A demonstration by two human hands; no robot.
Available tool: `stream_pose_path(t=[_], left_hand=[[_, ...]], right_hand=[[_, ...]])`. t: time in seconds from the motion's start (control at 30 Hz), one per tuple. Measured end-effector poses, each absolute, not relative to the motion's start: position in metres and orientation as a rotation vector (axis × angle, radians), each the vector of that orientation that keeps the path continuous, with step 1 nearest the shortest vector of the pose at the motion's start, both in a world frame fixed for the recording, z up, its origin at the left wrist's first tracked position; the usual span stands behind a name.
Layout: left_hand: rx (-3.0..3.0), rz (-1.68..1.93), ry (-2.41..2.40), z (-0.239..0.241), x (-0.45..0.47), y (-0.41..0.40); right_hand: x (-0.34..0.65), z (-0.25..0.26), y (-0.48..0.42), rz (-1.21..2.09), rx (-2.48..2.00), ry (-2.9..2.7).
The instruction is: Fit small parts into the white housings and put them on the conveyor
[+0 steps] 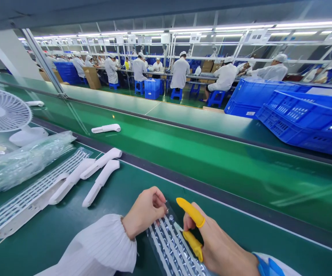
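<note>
Strip sheet: a clear sheet (170,245) carrying rows of small pale strips lies flat on the desk (125,191), right in front of the person and between both hands.
Left hand: the left hand (144,211) has its grip closed, thumb and fingertips pinched on the sheet's far edge, seemingly to pin it down.
Right hand: the right hand (220,245) has its grip open. The thumb rests on the sheet, the forefinger is lifted clear, and it holds nothing.
Finger cots: yellow cots (190,211) cover that thumb and forefinger, probably to keep skin off the strips.
White housings: three long handle-shaped parts (101,183) lie side by side near the left hand, within easy reach.
Second sheet: a similar sheet (33,186) lies farther left, partly under the housings.
Bags and fan: clear bags (22,161) are piled beside a white fan (3,110).
Belt: one housing (106,128) lies alone on the green belt (212,161).
Beyond: blue crates (301,111) stand to the right, with seated workers (179,73) in white behind.
</note>
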State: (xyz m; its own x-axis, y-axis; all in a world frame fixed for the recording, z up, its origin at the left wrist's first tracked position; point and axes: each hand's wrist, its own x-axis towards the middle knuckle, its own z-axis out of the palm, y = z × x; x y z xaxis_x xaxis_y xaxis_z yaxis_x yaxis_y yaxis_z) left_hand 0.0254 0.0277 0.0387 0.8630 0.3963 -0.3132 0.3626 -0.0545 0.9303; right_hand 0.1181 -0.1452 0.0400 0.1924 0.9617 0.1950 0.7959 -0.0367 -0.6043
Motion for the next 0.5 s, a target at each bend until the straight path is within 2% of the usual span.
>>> stream_pose_path(t=[0.33,0.5], left_hand=[[2.133,0.464,0.511,0.047,0.001,0.016],[2.547,0.65,0.18,0.046,-0.011,-0.002]], right_hand=[[0.121,0.024,-0.148,0.451,-1.797,-1.405],[0.118,0.021,-0.149,0.385,-1.747,-1.409]])
